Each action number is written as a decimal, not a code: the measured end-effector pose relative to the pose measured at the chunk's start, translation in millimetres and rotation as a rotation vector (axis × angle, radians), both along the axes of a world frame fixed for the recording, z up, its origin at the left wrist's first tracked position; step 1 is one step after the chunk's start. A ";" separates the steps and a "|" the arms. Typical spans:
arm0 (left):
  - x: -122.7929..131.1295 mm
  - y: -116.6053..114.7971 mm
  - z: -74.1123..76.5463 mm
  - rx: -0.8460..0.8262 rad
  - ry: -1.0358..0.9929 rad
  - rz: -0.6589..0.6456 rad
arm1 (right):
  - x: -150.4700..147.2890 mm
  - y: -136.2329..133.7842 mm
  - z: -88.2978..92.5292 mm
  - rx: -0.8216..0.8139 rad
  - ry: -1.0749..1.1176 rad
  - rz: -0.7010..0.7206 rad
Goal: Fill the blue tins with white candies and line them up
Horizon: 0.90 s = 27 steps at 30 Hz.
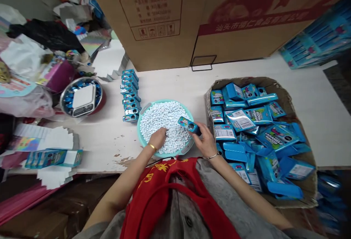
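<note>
Across the large cardboard carton (161, 50) at the far side, a red band reads 汕头市福仁食品有限公司, with 板装 higher up; its framed label has handling symbols, the finer lines too blurred to read. Many blue candy packs (257, 116) at the right carry the word CARAMELO in white.

The worktable (109, 136) is whitish, its surface worn through in brownish patches near the front edge. Plastic bags (27, 96) and other clutter crowd the left.

A turquoise basin (138, 131) at the centre is full of small white candies (161, 116). The left hand (159, 138) dips its fingers into them; the fingertips are hidden, so I cannot tell whether they grip any. The right hand (206, 141) holds a small blue box (188, 125) between thumb and fingers, tilted over the basin's right side. Left of the basin stands a row of similar boxes (131, 94). The cut-down carton (287, 203) at the right holds the packs; at the left, a metal bowl (102, 102) of blue-wrapped pieces bears a digital scale (83, 98).
</note>
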<state>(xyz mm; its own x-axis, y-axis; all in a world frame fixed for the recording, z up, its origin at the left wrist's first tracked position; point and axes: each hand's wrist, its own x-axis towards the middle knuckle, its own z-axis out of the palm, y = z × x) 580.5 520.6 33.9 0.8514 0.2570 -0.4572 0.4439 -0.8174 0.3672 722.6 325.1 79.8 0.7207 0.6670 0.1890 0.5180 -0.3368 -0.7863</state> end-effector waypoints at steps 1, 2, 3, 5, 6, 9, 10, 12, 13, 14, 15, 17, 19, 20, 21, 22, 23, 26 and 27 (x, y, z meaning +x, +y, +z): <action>2.5 -2.3 -1.7 -0.034 -0.029 0.019 | 0.1 -1.4 -0.2 0.002 0.003 -0.012; 2.3 -2.1 -0.9 -0.073 -0.058 0.041 | 0.3 -3.1 -0.6 0.003 0.004 -0.023; -0.3 0.3 2.5 -0.114 -0.087 0.065 | 0.4 -4.8 -1.0 0.003 0.004 -0.032; -10.1 9.0 16.1 -0.172 -0.139 0.095 | 0.6 -7.9 -2.0 -0.004 0.002 -0.047; -15.6 14.1 26.0 -0.189 -0.167 0.094 | 0.5 -8.9 -2.6 -0.008 0.001 -0.050; -26.5 26.5 62.8 -0.219 -0.265 0.040 | -0.8 -8.6 -4.5 -0.017 -0.015 -0.035; -27.1 29.1 76.1 -0.223 -0.293 0.012 | -1.8 -7.2 -5.2 -0.018 -0.023 -0.021; -23.9 31.6 101.9 -0.213 -0.322 -0.055 | -4.3 -3.1 -6.1 -0.014 -0.036 0.024; -20.5 31.9 114.0 -0.197 -0.321 -0.090 | -5.8 -0.5 -6.3 -0.010 -0.040 0.050; -16.2 31.7 125.4 -0.176 -0.306 -0.127 | -7.4 2.1 -6.1 -0.004 -0.043 0.075; -11.2 31.1 136.0 -0.151 -0.275 -0.163 | -9.0 4.7 -5.7 0.003 -0.047 0.098; -0.2 28.6 155.3 -0.086 -0.179 -0.232 | -12.3 9.2 -4.5 0.012 -0.052 0.131; 11.3 24.0 172.1 0.010 -0.054 -0.282 | -15.4 12.4 -3.7 0.011 -0.055 0.159; 16.8 20.7 179.6 0.065 0.007 -0.296 | -16.9 13.6 -3.8 0.011 -0.057 0.176; 22.1 16.7 186.5 0.118 0.060 -0.304 | -18.3 14.6 -4.3 0.012 -0.059 0.194; 26.9 11.9 192.7 0.164 0.102 -0.310 | -19.7 15.4 -5.1 0.015 -0.062 0.211; 31.4 6.6 198.3 0.199 0.129 -0.316 | -21.2 16.3 -6.1 0.021 -0.064 0.223; 40.2 -9.5 211.8 0.262 0.144 -0.344 | -25.5 19.5 -9.2 0.034 -0.049 0.230; 40.9 -13.1 215.7 0.276 0.144 -0.357 | -26.7 20.6 -9.9 0.037 -0.038 0.227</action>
<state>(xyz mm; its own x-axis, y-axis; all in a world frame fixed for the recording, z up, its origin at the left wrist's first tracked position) 621.4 507.5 249.6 0.8418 0.0883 -0.5325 0.1476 -0.9866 0.0697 695.9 345.7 69.9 0.5451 0.8031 0.2404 0.6066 -0.1799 -0.7744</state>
